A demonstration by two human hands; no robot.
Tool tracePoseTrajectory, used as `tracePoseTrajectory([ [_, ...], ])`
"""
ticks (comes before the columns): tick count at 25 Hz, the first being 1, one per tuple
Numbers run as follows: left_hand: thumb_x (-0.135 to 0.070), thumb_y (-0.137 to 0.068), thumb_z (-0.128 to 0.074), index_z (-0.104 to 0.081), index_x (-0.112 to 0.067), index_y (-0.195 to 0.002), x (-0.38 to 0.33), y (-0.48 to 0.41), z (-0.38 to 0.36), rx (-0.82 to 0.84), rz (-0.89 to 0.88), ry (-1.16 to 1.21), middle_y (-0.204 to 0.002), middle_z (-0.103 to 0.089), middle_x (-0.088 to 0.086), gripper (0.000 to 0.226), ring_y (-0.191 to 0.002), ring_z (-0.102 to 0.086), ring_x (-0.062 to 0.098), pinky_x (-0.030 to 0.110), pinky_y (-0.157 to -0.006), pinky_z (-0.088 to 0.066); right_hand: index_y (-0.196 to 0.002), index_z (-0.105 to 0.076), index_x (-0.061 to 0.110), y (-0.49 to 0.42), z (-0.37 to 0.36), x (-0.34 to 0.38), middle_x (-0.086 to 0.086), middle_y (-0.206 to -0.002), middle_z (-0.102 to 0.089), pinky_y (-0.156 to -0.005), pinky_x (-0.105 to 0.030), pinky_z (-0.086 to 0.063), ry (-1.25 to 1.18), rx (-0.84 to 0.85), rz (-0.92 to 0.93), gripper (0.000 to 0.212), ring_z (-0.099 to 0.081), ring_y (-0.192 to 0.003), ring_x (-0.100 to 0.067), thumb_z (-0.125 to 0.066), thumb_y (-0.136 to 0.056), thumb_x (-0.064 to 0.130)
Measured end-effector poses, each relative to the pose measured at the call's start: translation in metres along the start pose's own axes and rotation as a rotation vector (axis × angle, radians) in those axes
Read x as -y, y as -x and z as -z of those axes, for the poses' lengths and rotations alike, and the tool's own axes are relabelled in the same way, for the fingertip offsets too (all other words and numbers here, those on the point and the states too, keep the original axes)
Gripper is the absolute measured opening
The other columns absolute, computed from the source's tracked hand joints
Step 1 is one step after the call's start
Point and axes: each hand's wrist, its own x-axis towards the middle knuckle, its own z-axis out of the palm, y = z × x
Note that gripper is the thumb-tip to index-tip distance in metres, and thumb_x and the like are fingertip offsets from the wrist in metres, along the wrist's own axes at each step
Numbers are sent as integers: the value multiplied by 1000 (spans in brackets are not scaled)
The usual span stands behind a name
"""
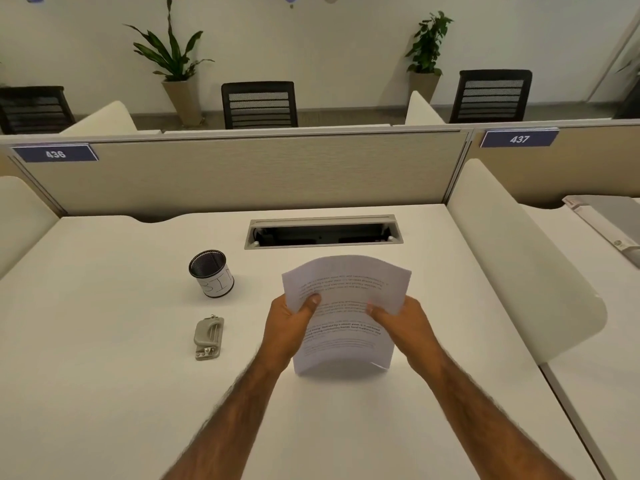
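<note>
One paper stack (349, 282) hangs above white desk (104, 375), partition (242, 174) behind.

Left hand (289, 327), right hand (401, 323): fingers (313, 301) curled.

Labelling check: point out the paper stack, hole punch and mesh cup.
paper stack (349, 277), head view, upper sheet above the thumbs.
hole punch (209, 336), head view, middle of its body.
mesh cup (213, 278), head view, labelled side wall.

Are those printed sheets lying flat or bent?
Bent: the white printed paper stack bows upward between the left hand and right hand, which grip its sides.
</note>
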Motion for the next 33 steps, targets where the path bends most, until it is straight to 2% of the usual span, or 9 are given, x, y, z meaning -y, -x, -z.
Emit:
tracePoseTrajectory([
  [3, -31, -94, -71, -78, -34, -98, -8, -2, 2, -64, -18, 146, -99, -81, -1, 8, -92, -78, 23, 30, -68, -63, -101, -75, 29, 2, 18, -21, 10, -96, -79, -71, -22, -57, 51, -37, -16, 15, -74, -94, -19, -74, -90, 19],
  [5, -25, -92, -73, -78, -37, -101, -21, -5, 8, -97, -68, 309, -105, -80, 0, 15, -96, -77, 20, 31, -73, -63, -111, -71, 24, 6, 30, -39, 4, -105, -77, -78, -29, -56, -77, -115, -107, 28, -72, -103, -20, -79, -85, 19],
  [8, -17, -94, -69, -76, -41, -110, -36, -5, 4, -95, -112, 542, -116, -77, -2, 30, -108, -73, 19, 38, -86, -62, -136, -58, 12, 18, 21, -62, -13, -125, -70, -96, -51, -55, -611, 33, -317, 58, -66, -114, -30, -78, -81, 20],
  [13, -9, -99, -63, -75, -34, -116, -32, 3, -6, -94, -91, 677, -123, -76, 1, 32, -110, -73, 22, 41, -86, -62, -132, -64, 13, 13, 1, -45, -12, -128, -71, -85, -43, -60, -871, 67, -264, 49, -70, -110, -29, -75, -84, 10],
  [17, -12, -99, -62, -75, -26, -106, 3, 3, 25, -169, 88, 550, -114, -78, 1, 20, -106, -74, 24, 36, -75, -64, -121, -68, 12, 13, 14, -39, -11, -115, -76, -71, -39, -63, -492, -57, -241, 33, -76, -97, -29, -67, -90, 2],
  [21, -37, -89, -73, -81, -22, -105, 37, 6, 76, -82, 324, 411, -116, -78, 5, 24, -102, -74, 22, 34, -71, -62, -119, -67, 7, 19, 38, -40, -14, -108, -78, -89, -57, -59, -342, -66, -262, 28, -75, -96, -37, -66, -92, 4],
  [26, -48, -74, -85, -78, -25, -113, 31, -4, 88, 184, 250, 81, -119, -77, 9, 46, -103, -76, 26, 37, -81, -62, -115, -70, 16, 18, 44, -15, -10, -107, -78, -79, -49, -62, -244, -24, -142, 25, -76, -93, -34, -70, -91, 12],
  [28, -51, -71, -85, -79, -27, -111, 24, -9, 81, 165, 162, 55, -115, -78, 8, 47, -103, -75, 28, 42, -86, -61, -114, -70, 20, 18, 38, -5, -4, -101, -79, -74, -42, -63, -198, -85, -53, 22, -76, -89, -29, -70, -92, 16],
  [33, -37, -82, -74, -80, -40, -98, 19, -7, 65, 43, -7, 52, -105, -80, -4, 17, -93, -76, 13, 22, -72, -60, -98, -74, 44, 20, 24, 14, 9, -92, -78, -70, -26, -62, -145, -182, 116, 19, -74, -87, -17, -71, -92, 25],
])
